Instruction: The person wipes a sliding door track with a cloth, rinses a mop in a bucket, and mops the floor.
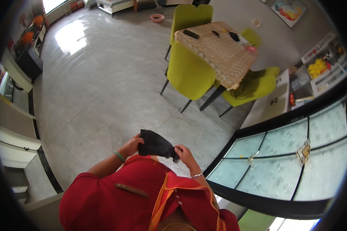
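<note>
A piece of black cloth (156,143) stretches between my two hands in front of my red top; its exact kind is hard to tell. At its wider end, my left hand (134,145) pinches the edge with thumb and fingers. My right hand (185,154) grips the narrower, bunched end. The cloth hangs above the grey tiled floor (104,115), clear of any surface. My left wrist carries a green bangle (119,156), my right a silver one (197,175).
Ahead to the right stands a dining table (219,52) with a patterned cover, a dark flat object (191,34) and other small items. Green chairs (190,72) surround it. A black-framed glass door (277,156) is close at right. A pink basin (157,18) sits on the far floor.
</note>
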A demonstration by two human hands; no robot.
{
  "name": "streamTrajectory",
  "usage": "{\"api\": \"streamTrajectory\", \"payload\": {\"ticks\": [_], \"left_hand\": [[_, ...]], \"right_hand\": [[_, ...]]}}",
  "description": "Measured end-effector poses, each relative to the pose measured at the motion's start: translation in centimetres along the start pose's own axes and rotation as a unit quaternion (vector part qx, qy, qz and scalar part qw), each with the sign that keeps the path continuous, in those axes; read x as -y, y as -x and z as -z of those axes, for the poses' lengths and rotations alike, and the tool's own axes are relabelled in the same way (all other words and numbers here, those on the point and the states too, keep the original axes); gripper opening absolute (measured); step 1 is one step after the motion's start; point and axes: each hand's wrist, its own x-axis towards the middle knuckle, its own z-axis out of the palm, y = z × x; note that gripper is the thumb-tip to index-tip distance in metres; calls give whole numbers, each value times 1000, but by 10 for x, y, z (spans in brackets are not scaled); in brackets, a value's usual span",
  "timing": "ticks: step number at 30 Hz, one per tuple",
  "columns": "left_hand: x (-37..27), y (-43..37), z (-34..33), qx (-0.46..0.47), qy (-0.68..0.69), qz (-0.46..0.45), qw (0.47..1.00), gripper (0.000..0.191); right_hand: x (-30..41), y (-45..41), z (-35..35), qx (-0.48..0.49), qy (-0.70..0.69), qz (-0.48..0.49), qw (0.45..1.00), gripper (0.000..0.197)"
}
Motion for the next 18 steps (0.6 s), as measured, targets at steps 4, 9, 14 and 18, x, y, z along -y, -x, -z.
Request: {"api": "streamTrajectory", "payload": {"ticks": [4, 9, 14, 18], "left_hand": [[-51, -20, 42, -66, 129, 8, 989, 50], [-79, -63, 75, -186, 76, -29, 979, 54], [-136, -119, 95, -221, 104, -74, 967, 48], [-165, -171, 129, -251, 137, -110, 952, 43]], "right_hand": [[41, -92, -6, 56, -12, 9, 998, 24], [86, -193, -9, 107, 34, 35, 993, 22], [127, -299, -4, 159, 34, 68, 984, 21], [167, -396, -2, 216, 23, 105, 970, 20]]}}
